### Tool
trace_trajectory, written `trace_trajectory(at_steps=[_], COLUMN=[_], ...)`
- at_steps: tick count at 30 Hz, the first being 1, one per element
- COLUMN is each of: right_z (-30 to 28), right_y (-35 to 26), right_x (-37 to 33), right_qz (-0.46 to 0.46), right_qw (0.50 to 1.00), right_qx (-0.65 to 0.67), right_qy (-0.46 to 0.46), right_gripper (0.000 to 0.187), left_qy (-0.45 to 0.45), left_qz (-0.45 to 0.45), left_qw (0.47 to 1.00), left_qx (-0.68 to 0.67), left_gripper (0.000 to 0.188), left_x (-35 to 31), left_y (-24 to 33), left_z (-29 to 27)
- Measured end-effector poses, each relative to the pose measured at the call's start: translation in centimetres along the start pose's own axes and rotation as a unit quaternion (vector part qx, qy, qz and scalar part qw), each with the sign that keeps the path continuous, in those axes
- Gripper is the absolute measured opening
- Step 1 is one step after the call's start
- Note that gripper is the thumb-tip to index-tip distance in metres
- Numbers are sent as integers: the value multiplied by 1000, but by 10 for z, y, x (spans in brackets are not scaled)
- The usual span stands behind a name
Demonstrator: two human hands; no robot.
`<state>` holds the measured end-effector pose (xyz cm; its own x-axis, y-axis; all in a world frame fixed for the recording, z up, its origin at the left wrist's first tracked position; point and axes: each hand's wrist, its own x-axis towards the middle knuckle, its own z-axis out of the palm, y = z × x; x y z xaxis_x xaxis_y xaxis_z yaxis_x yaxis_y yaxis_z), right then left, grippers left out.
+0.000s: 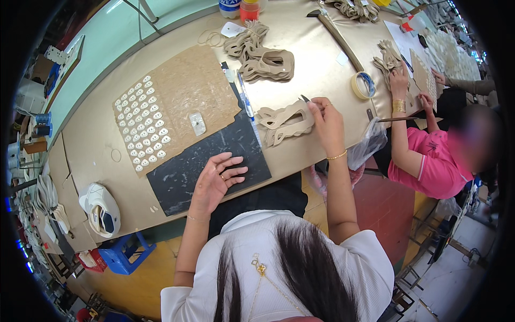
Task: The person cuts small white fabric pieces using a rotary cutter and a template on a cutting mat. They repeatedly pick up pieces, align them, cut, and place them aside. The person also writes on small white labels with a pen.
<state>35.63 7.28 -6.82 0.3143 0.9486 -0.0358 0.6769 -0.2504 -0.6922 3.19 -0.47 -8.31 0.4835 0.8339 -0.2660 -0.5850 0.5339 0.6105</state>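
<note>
My left hand (pixel 217 180) hovers over the near edge of a black mat (pixel 225 153), fingers spread and holding nothing. My right hand (pixel 328 123) is closed on a small dark pointed tool (pixel 305 99), whose tip sticks out past the fingertips; the rest of it is hidden. Beside those fingers lie beige cut-out shoe pieces (pixel 273 131) with long openings. To the left, a brown sheet (pixel 174 86) partly overlaps the mat. Several small white rounded pieces (pixel 142 121) sit on it in rows, along with a clear small block (pixel 197 123).
Bundles of beige pieces (pixel 268 64) lie farther back, near a hammer (pixel 338 40) and a tape roll (pixel 362 86). Pens (pixel 244 94) rest by the mat. A white shoe (pixel 101 209) stands at left. A co-worker in pink (pixel 429 155) works at right beside a plastic bag (pixel 367 142).
</note>
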Motion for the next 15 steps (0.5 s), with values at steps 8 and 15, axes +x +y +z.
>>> trace_trajectory(at_steps=[8, 15], right_z=[-4, -4], right_y=[42, 42], right_x=[14, 18], right_qz=[-40, -32], right_qw=[995, 991], right_qx=[-87, -115], right_qy=[-8, 65], right_gripper=[19, 21], left_qy=[13, 23], left_qz=[-9, -7], left_qw=[997, 995], left_qx=[77, 93], left_gripper=[54, 55], left_x=[1, -2], left_y=[0, -3], left_z=[7, 6])
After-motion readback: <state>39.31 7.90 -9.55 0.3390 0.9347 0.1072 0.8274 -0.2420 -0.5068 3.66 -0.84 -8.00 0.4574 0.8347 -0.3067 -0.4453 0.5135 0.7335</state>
